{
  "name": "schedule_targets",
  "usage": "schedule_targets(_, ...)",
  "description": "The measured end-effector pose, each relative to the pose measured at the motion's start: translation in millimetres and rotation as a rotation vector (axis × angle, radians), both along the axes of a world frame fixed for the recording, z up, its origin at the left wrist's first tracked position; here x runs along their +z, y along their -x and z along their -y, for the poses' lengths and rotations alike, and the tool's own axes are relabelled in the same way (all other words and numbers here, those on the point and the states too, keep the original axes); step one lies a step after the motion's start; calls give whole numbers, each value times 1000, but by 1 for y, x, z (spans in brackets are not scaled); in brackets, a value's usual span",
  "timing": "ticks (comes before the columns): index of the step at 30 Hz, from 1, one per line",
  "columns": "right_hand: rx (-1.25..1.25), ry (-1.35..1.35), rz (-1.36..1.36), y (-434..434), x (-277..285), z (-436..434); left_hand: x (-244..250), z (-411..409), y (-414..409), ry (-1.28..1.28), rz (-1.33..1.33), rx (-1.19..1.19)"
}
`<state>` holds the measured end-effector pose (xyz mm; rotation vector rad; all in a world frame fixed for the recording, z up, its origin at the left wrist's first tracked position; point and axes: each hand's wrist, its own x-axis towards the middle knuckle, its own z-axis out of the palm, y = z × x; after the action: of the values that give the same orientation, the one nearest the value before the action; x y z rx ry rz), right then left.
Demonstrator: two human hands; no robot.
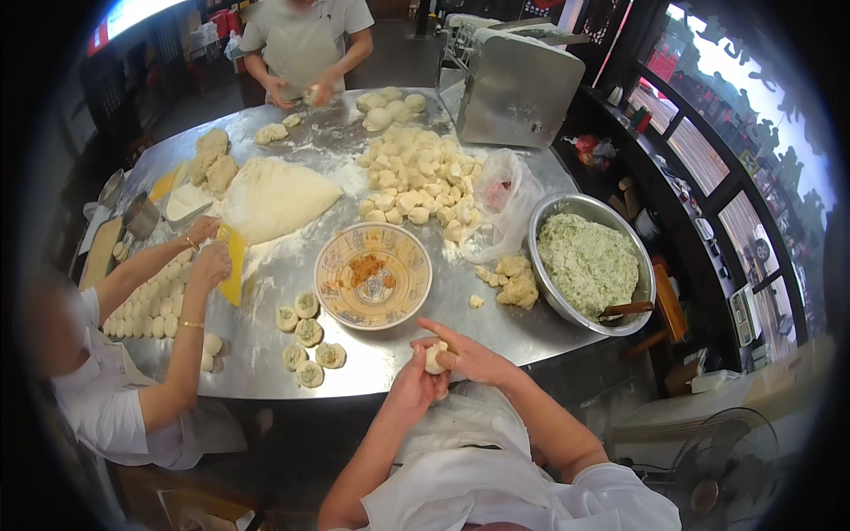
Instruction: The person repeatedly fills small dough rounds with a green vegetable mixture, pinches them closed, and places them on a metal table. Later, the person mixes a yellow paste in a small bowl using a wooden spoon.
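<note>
Both my hands meet at the table's near edge around one small piece of pale dough [435, 358]. My left hand [420, 381] cups it from the left and below, while my right hand [470, 355] presses it with the thumb, index finger raised. Just beyond lies a wide patterned bowl [373, 275] with orange-brown crumbs inside. Several round dough pieces with green filling showing on top [309, 332] sit left of the bowl. To the right stands a steel basin [588, 262] of chopped green filling, a wooden-handled utensil in it. Lumps of dough [516, 282] rest beside the basin.
At left a co-worker holds a yellow scraper [232, 262] near rows of dough pieces [156, 302]. Another person handles dough across the steel table [265, 352]. A dough sheet [279, 199], a dough-piece pile [418, 172], a plastic bag [501, 199] and a metal machine [521, 86] stand farther back.
</note>
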<state>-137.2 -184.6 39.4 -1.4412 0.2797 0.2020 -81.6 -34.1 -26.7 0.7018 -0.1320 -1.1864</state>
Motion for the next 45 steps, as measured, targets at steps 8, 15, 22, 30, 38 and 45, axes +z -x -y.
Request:
schedule_targets(8,-69,462,297,-6,-34,2,44,23,5,-129,-242,165)
schedule_targets(15,-86,142,195,2,-5,14,-14,12,-5,195,-188,90)
schedule_targets(22,16,915,419,10,-3,29,10,21,-4,50,-280,-46)
schedule_targets(30,-96,1222,305,6,-27,27,26,28,2,-230,63,-59)
schedule_targets(38,-577,897,320,-2,-86,75,-4,14,-2,-98,-361,167)
schedule_targets(45,-718,356,158,6,-89,75,-7,30,5,-453,921,409)
